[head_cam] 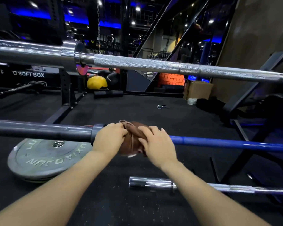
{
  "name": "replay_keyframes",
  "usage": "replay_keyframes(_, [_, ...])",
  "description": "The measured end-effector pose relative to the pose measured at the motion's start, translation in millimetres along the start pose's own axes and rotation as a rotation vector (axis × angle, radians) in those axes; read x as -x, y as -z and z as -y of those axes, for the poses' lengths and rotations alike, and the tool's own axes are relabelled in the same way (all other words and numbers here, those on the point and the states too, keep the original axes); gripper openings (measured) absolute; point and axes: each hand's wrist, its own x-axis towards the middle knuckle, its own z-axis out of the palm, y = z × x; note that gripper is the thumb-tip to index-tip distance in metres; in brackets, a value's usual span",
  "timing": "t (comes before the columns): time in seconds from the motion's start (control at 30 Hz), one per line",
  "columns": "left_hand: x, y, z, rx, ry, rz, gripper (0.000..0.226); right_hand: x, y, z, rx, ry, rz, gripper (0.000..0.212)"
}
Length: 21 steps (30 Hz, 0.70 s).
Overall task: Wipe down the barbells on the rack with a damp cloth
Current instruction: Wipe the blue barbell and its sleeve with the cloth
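Two barbells run off both edges of the frame, their left sleeves and right ends cut short. The chrome bar (137, 63) crosses high, its long axis sloping gently down to the right; lettering behind it at far left is partly blocked, reading only "SOFT BOX." Below, the blue bar (227, 142) lies almost level, its dark grey sleeve (39, 130) pointing left and its blue shaft right. A grey plate (44, 159) lies flat on the black floor (121, 209), its far edge hidden behind that sleeve.

At the collar, the left hand (109, 138) curls over a bunched brown cloth (132, 137) wrapped on the bar, fingers closed on the fabric. The right hand (157, 144) grips the cloth's other side, fingers bent across it. The bar beneath the cloth is hidden.

A third bar (153, 182) lies on the floor, lower right, blurred, its right end cut off. A dark rack (252, 88) stands at right, hard to make out.
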Motion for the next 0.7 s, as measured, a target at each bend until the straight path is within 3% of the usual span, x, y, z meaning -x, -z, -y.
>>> replay_keyframes(0.07, [-1.0, 4.6, 1.2, 0.024, -0.020, 0.063, 0.024, 5.5, 13.1, -31.6, 0.030, 0.006, 0.026, 0.032])
replay_keyframes(0.17, [-1.1, 6.1, -1.5, 0.006, -0.019, 0.075, 0.026, 21.2, 33.0, -72.5, 0.020, -0.181, -0.069, 0.027])
replay_keyframes(0.27, [-0.6, -0.5, -2.7, -0.006, -0.008, 0.042, 0.025, 25.0, 23.7, -60.7, -0.020, -0.331, -0.173, 0.024])
replay_keyframes(0.37, [-1.2, -6.6, -0.1, -0.018, 0.004, -0.020, 0.020, 11.5, -2.7, 2.5, -0.015, -0.194, -0.183, 0.038])
replay_keyframes(0.43, [-0.8, -6.8, 1.8, 0.024, 0.012, -0.049, 0.022, 4.8, -10.9, 25.6, -0.030, -0.132, -0.069, 0.042])
replay_keyframes(0.57, [-0.2, -0.7, 5.1, 0.069, -0.021, -0.008, 0.020, 4.3, 14.5, -14.5, -0.028, -0.034, 0.092, 0.037])
replay_keyframes(0.7, [-3.6, 0.3, 3.6, 0.040, -0.054, 0.032, 0.022, 24.5, 40.6, -65.9, -0.071, -0.294, -0.020, 0.029])
